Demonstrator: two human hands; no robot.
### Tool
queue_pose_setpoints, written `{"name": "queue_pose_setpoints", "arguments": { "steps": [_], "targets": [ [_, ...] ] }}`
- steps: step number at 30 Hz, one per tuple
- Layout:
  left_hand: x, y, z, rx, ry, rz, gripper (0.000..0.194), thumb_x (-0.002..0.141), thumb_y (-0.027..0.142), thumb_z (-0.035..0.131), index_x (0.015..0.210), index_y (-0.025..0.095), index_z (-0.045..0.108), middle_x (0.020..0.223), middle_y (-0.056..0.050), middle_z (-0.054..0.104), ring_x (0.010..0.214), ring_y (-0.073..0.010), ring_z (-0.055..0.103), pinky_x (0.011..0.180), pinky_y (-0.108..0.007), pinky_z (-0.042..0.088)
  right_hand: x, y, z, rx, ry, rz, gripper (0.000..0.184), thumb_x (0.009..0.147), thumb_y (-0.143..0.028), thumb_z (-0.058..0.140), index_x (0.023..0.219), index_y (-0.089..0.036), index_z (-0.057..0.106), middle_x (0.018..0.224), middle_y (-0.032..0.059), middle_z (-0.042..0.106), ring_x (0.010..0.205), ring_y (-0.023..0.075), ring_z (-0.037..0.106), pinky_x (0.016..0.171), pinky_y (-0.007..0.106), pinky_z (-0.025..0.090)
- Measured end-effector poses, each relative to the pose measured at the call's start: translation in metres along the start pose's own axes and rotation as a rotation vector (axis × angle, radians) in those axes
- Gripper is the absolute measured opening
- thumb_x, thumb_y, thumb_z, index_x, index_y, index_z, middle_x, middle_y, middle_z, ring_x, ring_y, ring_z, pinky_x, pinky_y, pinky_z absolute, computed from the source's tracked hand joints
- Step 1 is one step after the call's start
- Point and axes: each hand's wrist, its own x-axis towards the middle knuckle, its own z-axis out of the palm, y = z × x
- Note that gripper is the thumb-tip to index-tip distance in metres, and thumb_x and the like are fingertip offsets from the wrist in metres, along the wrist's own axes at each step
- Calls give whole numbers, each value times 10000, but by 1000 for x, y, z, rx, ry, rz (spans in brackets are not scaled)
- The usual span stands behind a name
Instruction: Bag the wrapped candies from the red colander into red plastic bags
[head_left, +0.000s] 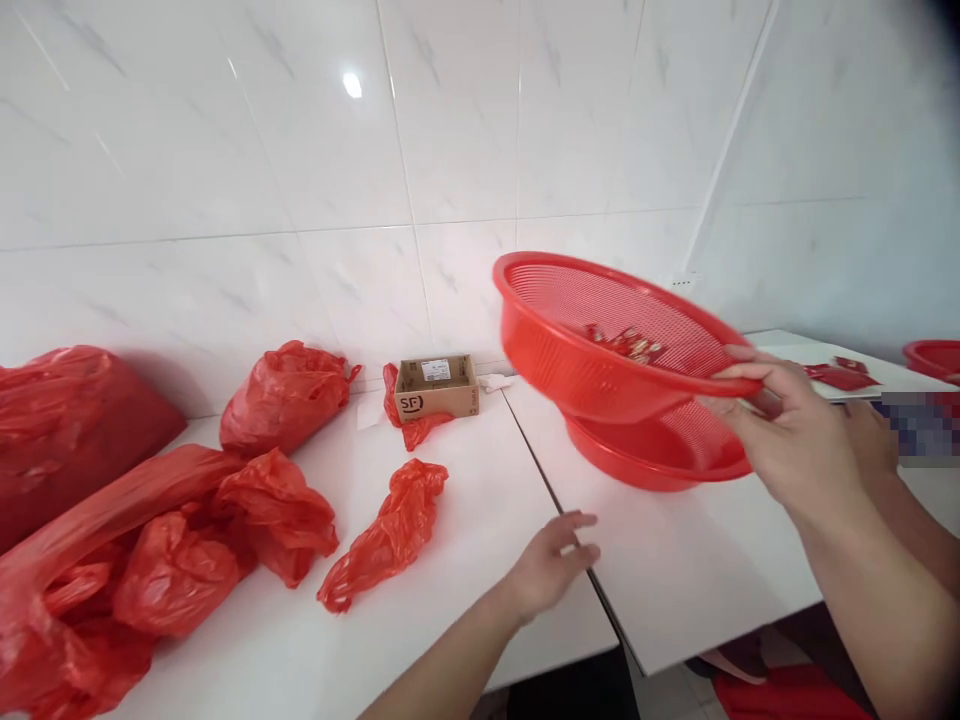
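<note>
My right hand (787, 430) grips the near right rim of a red plastic colander (592, 370), which is raised and tilted down toward the right. Inside it lies a small heap of red and gold wrapped packets (634, 345). Under it, a second red colander (652, 460) stands on the white table; its inside is mostly hidden, and I cannot tell whether the two touch. My left hand (551, 565) hovers over the gap between two tables, fingers apart and holding nothing. To its left lies a crumpled red plastic bag (394, 535).
Full red bags (285, 395) and loose red bags (180, 570) cover the left side. An open cardboard box (439, 390) stands by the tiled wall. At the right are another person's hand (874, 435), red packets (840, 375) and another red basket (934, 355).
</note>
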Motion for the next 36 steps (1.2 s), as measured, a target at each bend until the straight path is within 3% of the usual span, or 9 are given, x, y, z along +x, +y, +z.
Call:
{"name": "queue_pose_setpoints", "arguments": {
  "steps": [3,8,12,16,21,24,30,33,36],
  "targets": [
    [-47,-7,-7,259,67,165,307,854,319,618,1151,297,692,1442,-85,495,1280,-272,509,1078,-421,385,-32,12,15,238,-203,57,276,796,-461,696,944,-239,622,1372,96,558,1246,281,548,914,376,519],
    [-126,-39,-67,957,770,497,257,890,200,545,1084,301,679,1269,-109,569,1192,-284,550,978,-469,459,-88,27,39,359,-423,207,323,787,-512,698,915,-224,625,1327,149,574,1116,285,634,791,369,584],
    [-151,-60,-120,1290,1119,370,422,865,248,588,1286,216,586,1430,-180,459,1321,-379,435,1025,-569,400,-129,38,57,148,-380,114,228,835,-432,644,957,-239,647,1311,100,540,1179,252,577,800,340,591],
    [-154,-66,-152,1215,1043,44,501,894,303,510,1361,123,520,1268,-203,618,1177,-370,569,957,-549,452,-158,48,77,-76,-298,21,209,857,-360,591,1022,-240,639,1355,106,492,1208,278,549,620,295,588],
    [-172,-57,-151,721,957,-59,319,866,433,527,1081,242,665,1001,-63,728,799,-242,669,724,-363,530,-168,16,73,-155,-255,16,435,912,-366,524,1330,-250,496,1561,125,273,1418,340,331,959,499,504],
    [-188,-43,-132,345,901,-52,384,822,567,577,977,233,688,883,-31,738,825,-230,669,752,-305,520,-181,-23,65,-58,-170,9,361,914,-327,541,1268,-254,530,1475,129,390,1382,320,382,1050,506,423],
    [-196,-27,-95,-255,825,-37,425,770,562,678,933,171,716,909,-65,739,866,-238,685,830,-338,541,-228,-78,114,220,-746,-52,394,889,-250,585,1278,-304,549,1373,93,503,1285,272,493,1031,418,469],
    [-200,-25,-85,-341,878,-91,427,701,588,735,693,169,657,613,-1,645,563,-146,587,575,-248,514,-240,-77,157,189,-700,-103,671,812,-160,612,1443,-270,414,1515,123,361,1396,331,354,1098,531,383],
    [-208,-23,-90,-344,851,-101,485,690,603,737,567,167,567,447,49,473,437,-90,432,461,-203,419,-234,-64,183,262,-751,-77,678,736,-16,496,1369,-258,482,1345,94,563,1252,274,527,1030,491,458]
  ]
}}
